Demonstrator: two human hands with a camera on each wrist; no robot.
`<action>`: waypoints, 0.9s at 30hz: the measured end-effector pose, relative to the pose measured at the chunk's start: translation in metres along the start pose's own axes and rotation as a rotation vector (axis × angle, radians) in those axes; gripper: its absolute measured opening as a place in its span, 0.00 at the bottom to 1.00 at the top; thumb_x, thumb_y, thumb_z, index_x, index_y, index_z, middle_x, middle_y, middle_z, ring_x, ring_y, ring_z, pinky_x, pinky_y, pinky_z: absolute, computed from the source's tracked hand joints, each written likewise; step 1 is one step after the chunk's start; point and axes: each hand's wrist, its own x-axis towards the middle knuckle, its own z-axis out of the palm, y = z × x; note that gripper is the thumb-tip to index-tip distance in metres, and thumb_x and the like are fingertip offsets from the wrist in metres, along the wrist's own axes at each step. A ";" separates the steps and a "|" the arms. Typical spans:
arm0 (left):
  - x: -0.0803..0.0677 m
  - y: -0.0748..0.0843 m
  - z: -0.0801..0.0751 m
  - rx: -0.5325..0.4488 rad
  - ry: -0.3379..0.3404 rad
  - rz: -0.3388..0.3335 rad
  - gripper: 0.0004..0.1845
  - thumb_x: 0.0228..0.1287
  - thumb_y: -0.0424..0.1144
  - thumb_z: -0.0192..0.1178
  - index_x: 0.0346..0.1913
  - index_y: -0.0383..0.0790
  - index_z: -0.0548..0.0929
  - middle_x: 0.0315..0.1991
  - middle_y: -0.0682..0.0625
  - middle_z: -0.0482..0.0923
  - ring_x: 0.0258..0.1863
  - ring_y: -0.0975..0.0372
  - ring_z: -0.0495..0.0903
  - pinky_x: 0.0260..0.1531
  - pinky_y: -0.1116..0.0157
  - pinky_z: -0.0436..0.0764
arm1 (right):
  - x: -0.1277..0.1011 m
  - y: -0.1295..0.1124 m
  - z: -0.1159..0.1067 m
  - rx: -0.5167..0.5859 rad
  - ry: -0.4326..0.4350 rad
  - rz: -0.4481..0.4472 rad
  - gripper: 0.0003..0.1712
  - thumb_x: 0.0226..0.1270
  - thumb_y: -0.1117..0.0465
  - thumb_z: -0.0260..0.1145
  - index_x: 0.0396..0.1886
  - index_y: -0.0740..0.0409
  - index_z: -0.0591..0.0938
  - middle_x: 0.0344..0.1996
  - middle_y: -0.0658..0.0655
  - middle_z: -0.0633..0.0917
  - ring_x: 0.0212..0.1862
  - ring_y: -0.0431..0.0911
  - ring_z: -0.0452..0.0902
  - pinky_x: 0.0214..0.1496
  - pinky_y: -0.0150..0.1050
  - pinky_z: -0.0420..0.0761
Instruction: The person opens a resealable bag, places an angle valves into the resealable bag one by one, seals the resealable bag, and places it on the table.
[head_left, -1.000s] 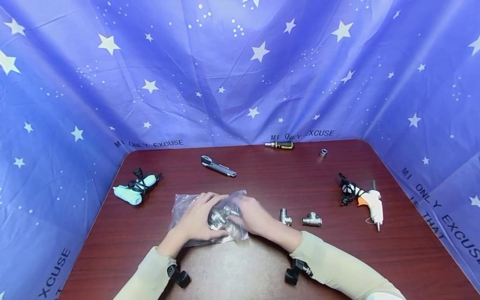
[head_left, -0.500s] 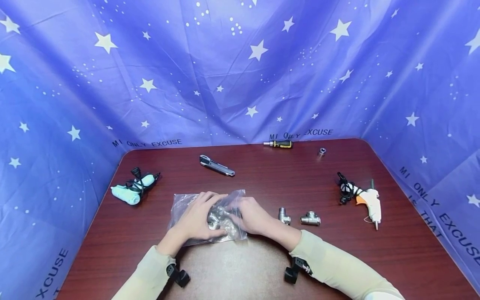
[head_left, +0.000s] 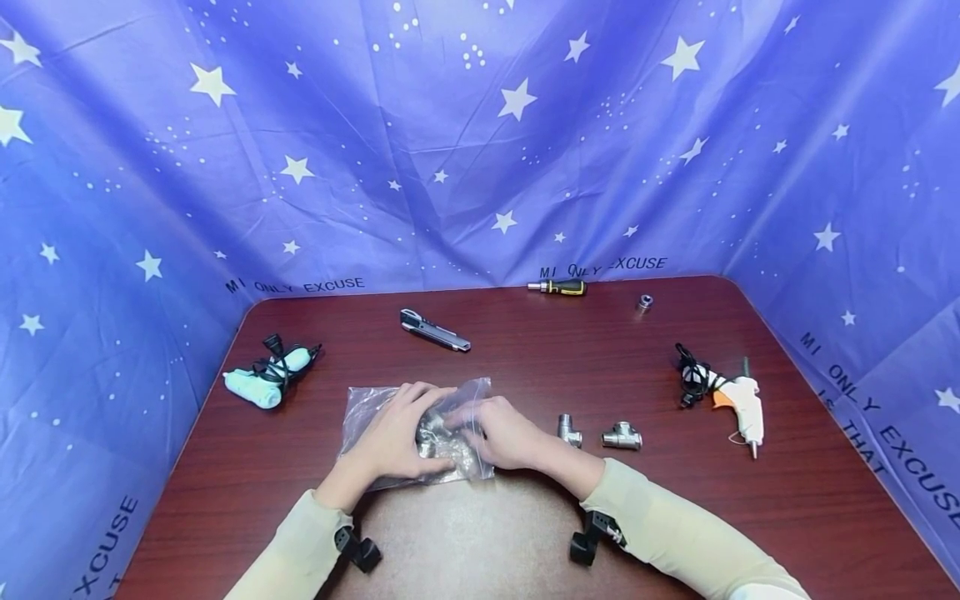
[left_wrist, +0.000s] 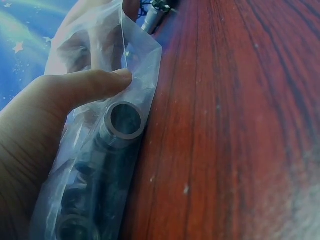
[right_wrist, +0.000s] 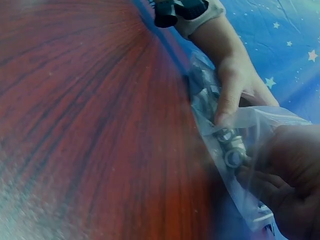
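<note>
A clear plastic zip bag (head_left: pixel 360 408) with several metal pipe fittings (head_left: pixel 435 433) inside lies on the table. My left hand (head_left: pixel 397 437) holds the bag from its left side, fingers across the top and thumb on the near side. In the left wrist view, the threaded round end of a fitting (left_wrist: pixel 124 121) shows through the plastic below the thumb. From the right, my right hand (head_left: pixel 506 433) reaches into the bag's mouth. Its fingertips touch a fitting (right_wrist: pixel 234 157) in the right wrist view; blur and plastic hide whether they pinch it.
Two tee fittings (head_left: pixel 622 436) lie right of the bag. A white glue gun (head_left: pixel 746 408) is at the right, a light-blue one (head_left: pixel 258 387) at the left. A utility knife (head_left: pixel 435 331), a screwdriver (head_left: pixel 562 287) and a small metal fitting (head_left: pixel 645 303) lie toward the back.
The right hand's fingers shift slightly among the fittings inside the bag. My left hand keeps its hold, and the bag stays where it was.
</note>
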 end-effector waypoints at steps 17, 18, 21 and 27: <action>0.000 0.001 -0.002 -0.003 -0.004 -0.011 0.57 0.39 0.65 0.83 0.76 0.51 0.75 0.61 0.52 0.80 0.59 0.58 0.77 0.60 0.52 0.83 | -0.024 0.018 -0.048 0.012 0.004 0.106 0.13 0.71 0.67 0.69 0.51 0.52 0.91 0.49 0.50 0.92 0.54 0.43 0.89 0.60 0.42 0.87; 0.000 0.001 -0.002 -0.001 -0.005 -0.012 0.57 0.39 0.65 0.83 0.76 0.51 0.74 0.61 0.52 0.80 0.59 0.58 0.77 0.61 0.52 0.83 | -0.025 0.019 -0.052 0.020 0.011 0.113 0.13 0.71 0.67 0.69 0.51 0.53 0.91 0.49 0.50 0.93 0.54 0.44 0.89 0.60 0.43 0.87; 0.000 0.002 -0.003 0.003 -0.006 -0.010 0.56 0.39 0.65 0.83 0.76 0.51 0.75 0.61 0.52 0.80 0.59 0.58 0.77 0.61 0.52 0.83 | -0.030 0.022 -0.064 0.028 0.036 0.132 0.14 0.71 0.68 0.69 0.52 0.54 0.91 0.49 0.51 0.93 0.54 0.44 0.89 0.59 0.43 0.88; 0.001 0.004 -0.006 0.018 -0.009 -0.010 0.56 0.39 0.67 0.82 0.76 0.52 0.75 0.60 0.53 0.80 0.59 0.58 0.78 0.61 0.51 0.84 | -0.045 0.033 -0.081 -0.006 0.106 0.175 0.13 0.70 0.67 0.71 0.51 0.55 0.92 0.49 0.49 0.93 0.50 0.41 0.89 0.54 0.43 0.88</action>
